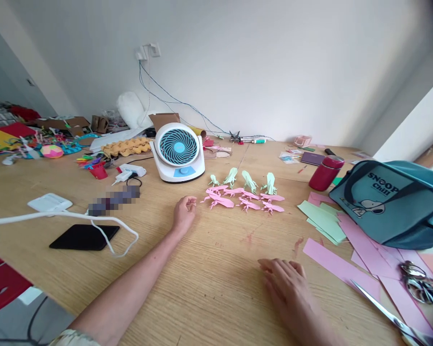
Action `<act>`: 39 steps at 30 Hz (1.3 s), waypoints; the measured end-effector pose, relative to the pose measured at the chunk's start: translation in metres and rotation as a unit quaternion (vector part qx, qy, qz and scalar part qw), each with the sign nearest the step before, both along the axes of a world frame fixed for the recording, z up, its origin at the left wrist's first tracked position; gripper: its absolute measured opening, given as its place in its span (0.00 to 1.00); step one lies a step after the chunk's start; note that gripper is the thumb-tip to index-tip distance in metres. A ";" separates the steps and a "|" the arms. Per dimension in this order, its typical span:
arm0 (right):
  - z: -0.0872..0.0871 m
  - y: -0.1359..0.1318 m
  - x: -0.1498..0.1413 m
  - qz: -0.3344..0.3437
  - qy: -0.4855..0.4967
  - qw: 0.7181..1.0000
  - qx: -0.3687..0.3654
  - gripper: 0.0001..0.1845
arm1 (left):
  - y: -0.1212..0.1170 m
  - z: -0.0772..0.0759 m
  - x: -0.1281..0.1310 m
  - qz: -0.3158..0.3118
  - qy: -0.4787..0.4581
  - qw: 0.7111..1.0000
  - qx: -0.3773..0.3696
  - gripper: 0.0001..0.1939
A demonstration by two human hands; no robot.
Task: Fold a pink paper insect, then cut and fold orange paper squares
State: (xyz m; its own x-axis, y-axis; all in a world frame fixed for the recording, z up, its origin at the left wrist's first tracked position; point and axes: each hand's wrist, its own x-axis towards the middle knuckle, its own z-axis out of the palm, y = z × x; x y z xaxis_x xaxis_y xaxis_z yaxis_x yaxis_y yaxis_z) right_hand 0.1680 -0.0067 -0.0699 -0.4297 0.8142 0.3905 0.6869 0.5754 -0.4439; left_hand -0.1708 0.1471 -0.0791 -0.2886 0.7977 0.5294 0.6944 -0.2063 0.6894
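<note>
My left hand (185, 214) rests on the wooden table just left of the folded paper insects, its fingers loosely curled and slightly apart, with nothing seen in them. Nearer to me, my right hand (285, 283) lies palm down on the tabletop, fingers stretched out and holding nothing visible. Several pink origami insects (248, 205) stand grouped in front of the fan. Behind them is a row of light green origami insects (250, 181). A pink paper strip (341, 266) lies to the right of my right hand.
A white fan (178, 151) stands behind the insects. At right are a teal bag (389, 202), red flask (326, 173), green paper sheets (321, 221) and scissors (386, 312). A black phone-like slab (84, 237) and white cable (104, 218) lie left; craft items crowd the back left.
</note>
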 end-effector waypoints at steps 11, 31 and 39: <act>-0.009 -0.033 -0.003 0.043 -0.004 0.998 -0.040 0.16 | -0.121 0.023 0.118 -0.245 0.155 0.955 -0.055 0.10; -0.029 -0.020 -0.007 0.032 0.050 0.998 -0.036 0.09 | -0.120 0.025 0.125 -0.277 0.038 0.954 -0.111 0.07; -0.034 -0.018 -0.002 0.045 0.017 0.998 -0.028 0.09 | -0.122 0.024 0.120 -0.320 0.040 0.939 -0.115 0.06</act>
State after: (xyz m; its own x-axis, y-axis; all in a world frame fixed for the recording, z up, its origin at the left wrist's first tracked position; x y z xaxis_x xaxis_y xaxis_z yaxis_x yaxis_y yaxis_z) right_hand 0.1662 -0.0250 -0.1034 -0.4893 0.7940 0.3608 0.6175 0.6076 -0.4995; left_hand -0.0509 0.0247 -0.0554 0.3229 0.8904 0.3208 0.5302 -0.4510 0.7180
